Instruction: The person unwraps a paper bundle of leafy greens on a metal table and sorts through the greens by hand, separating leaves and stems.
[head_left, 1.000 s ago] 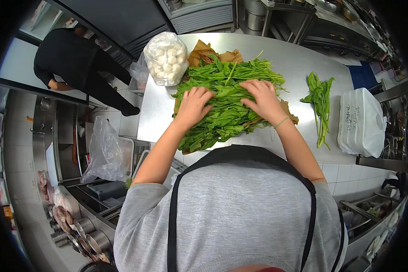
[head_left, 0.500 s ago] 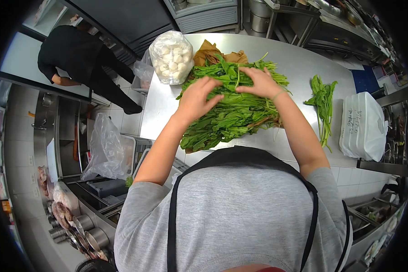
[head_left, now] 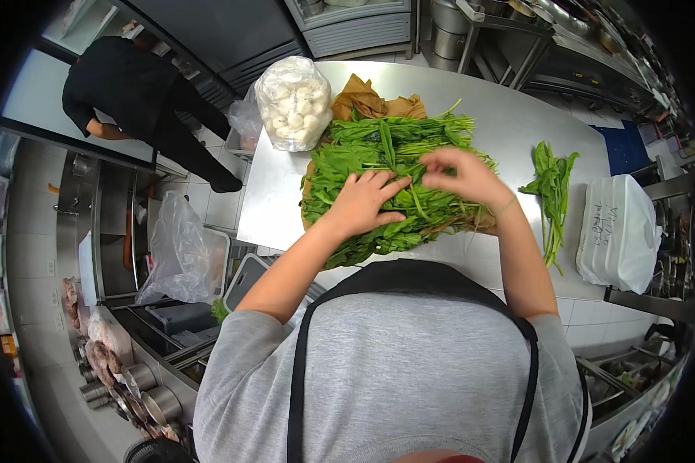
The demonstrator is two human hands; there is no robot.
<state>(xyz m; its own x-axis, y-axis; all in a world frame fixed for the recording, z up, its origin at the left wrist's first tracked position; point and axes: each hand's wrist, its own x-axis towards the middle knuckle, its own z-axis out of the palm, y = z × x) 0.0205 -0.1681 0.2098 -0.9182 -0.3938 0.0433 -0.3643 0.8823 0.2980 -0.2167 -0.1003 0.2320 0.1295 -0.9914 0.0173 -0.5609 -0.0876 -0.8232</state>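
Kitchen around me, white floor tiles [head_left: 220, 210] showing left of the table, steel shelving and equipment along the edges. One steel table [head_left: 525, 116] in front of me, bare shiny metal showing at the back and on the right, rounded far edge. One other person [head_left: 123, 89], black clothes, bent over at far left, well apart from me. One big pile of leafy greens [head_left: 418, 207] on the table straight ahead, leaves mostly left, stems mostly right; too many stalks to count. One empty-looking clear plastic bag [head_left: 179, 251] off the table at left, near grey crates. One stack of white containers [head_left: 604, 231] at the table's right end, dark handwriting on the side; can't count the layers. One see-through bag of white pieces [head_left: 293, 108] at the back left corner of the table, just beside the pile; pieces rounded, many, overlapping, no count. One small bunch of greens [head_left: 550, 193] lying by itself between pile and containers. Brown paper [head_left: 361, 96], crumpled, sticks out behind the pile and under its edges. Two hands, mine. Left hand [head_left: 369, 204]: palm down on the leaves, fingers spread, thumb apart. Right hand [head_left: 462, 176]: over the stem side, fingers curled, a bit blurred; can't tell whether they pinch any stem. One thin band [head_left: 508, 204] on my right wrist.
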